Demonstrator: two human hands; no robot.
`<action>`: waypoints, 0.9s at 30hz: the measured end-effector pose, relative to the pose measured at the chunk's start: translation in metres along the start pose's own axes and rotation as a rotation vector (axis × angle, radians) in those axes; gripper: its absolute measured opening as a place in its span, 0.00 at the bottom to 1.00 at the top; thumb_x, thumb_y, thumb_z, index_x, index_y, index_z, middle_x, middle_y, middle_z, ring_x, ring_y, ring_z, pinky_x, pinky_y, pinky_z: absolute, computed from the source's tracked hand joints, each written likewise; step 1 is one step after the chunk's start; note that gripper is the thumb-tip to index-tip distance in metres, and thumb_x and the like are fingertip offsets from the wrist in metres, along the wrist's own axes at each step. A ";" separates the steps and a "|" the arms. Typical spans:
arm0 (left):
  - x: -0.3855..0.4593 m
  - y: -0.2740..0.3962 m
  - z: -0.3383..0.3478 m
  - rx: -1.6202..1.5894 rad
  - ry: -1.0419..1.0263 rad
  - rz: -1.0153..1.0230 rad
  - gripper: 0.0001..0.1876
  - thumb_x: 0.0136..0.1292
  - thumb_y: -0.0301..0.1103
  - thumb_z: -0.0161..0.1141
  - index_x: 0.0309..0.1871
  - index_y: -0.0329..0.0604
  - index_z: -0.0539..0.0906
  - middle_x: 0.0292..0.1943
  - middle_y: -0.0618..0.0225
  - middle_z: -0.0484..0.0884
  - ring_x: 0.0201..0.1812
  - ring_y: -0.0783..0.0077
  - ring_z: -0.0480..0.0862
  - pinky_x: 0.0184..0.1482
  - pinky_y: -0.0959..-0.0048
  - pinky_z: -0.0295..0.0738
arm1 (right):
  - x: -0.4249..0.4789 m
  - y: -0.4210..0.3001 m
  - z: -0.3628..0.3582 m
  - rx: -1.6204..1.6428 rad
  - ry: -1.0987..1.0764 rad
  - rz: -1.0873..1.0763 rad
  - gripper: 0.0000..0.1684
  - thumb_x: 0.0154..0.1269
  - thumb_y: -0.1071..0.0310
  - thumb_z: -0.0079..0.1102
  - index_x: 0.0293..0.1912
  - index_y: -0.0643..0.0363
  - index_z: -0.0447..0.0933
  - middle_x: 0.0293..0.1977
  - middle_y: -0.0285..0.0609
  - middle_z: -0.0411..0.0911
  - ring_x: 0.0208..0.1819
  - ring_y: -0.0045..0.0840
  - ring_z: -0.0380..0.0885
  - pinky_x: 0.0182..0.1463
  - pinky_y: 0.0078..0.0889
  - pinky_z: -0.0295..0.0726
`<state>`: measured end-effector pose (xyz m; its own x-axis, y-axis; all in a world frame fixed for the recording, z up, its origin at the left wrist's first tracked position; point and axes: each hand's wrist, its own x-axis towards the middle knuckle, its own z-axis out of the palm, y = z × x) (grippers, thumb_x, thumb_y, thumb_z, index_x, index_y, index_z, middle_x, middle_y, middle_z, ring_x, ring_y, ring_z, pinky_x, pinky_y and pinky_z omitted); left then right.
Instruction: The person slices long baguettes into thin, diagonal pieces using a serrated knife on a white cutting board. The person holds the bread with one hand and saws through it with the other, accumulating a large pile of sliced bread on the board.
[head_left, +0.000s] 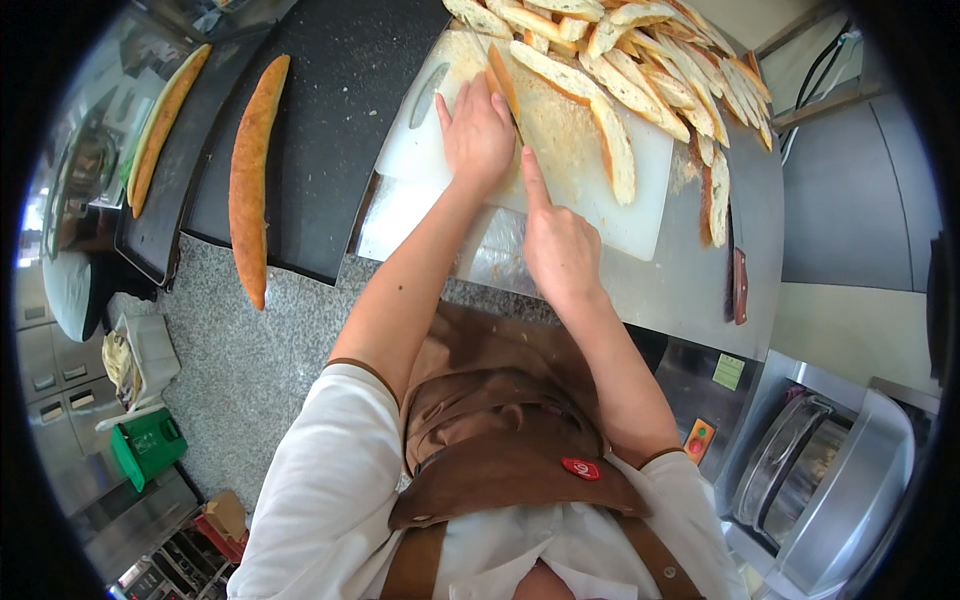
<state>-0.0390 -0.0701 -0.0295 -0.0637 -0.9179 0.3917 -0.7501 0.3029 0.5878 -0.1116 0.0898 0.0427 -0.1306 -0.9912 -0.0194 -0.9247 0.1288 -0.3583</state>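
My left hand (480, 135) lies over a long piece of bread (504, 75) on a white plastic cutting board (645, 180), holding it down, its thumb beside a thin knife blade (519, 132). My right hand (561, 240) is curled, with the index finger stretched along the top of the blade; the knife's handle is hidden in the fist. The blade is seen nearly edge-on against the bread. Long cut bread slices (615, 150) lie on the board's right part, and many more are heaped (667, 67) behind them.
A whole long loaf (251, 180) overhangs the near edge of a black tray (322, 150); another tray at the far left bears a split loaf (165, 127). A second knife with a wooden handle (740, 285) lies on the metal table at the right. A person's sleeve (67, 292) shows at far left.
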 end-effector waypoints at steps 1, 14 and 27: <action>0.000 0.000 0.000 0.000 -0.002 -0.003 0.26 0.77 0.41 0.39 0.71 0.34 0.67 0.67 0.54 0.75 0.74 0.58 0.66 0.80 0.52 0.38 | -0.002 0.000 -0.003 -0.005 -0.026 0.001 0.49 0.60 0.78 0.53 0.78 0.50 0.50 0.21 0.53 0.80 0.25 0.46 0.84 0.33 0.48 0.82; 0.003 0.006 -0.005 -0.014 -0.067 -0.028 0.26 0.77 0.40 0.39 0.70 0.33 0.67 0.65 0.53 0.76 0.73 0.58 0.67 0.80 0.49 0.35 | 0.011 -0.005 -0.018 0.018 0.029 -0.034 0.45 0.60 0.79 0.52 0.76 0.54 0.56 0.20 0.53 0.79 0.23 0.49 0.81 0.32 0.50 0.81; 0.004 0.004 -0.004 -0.032 -0.053 -0.015 0.26 0.78 0.40 0.35 0.71 0.33 0.66 0.67 0.50 0.75 0.75 0.58 0.65 0.80 0.48 0.32 | 0.010 -0.001 -0.001 -0.015 0.052 -0.046 0.47 0.60 0.80 0.51 0.78 0.48 0.54 0.19 0.53 0.78 0.21 0.48 0.80 0.28 0.50 0.80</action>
<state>-0.0397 -0.0711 -0.0228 -0.0883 -0.9345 0.3449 -0.7298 0.2963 0.6161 -0.1127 0.0800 0.0436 -0.1054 -0.9934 0.0452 -0.9355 0.0836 -0.3433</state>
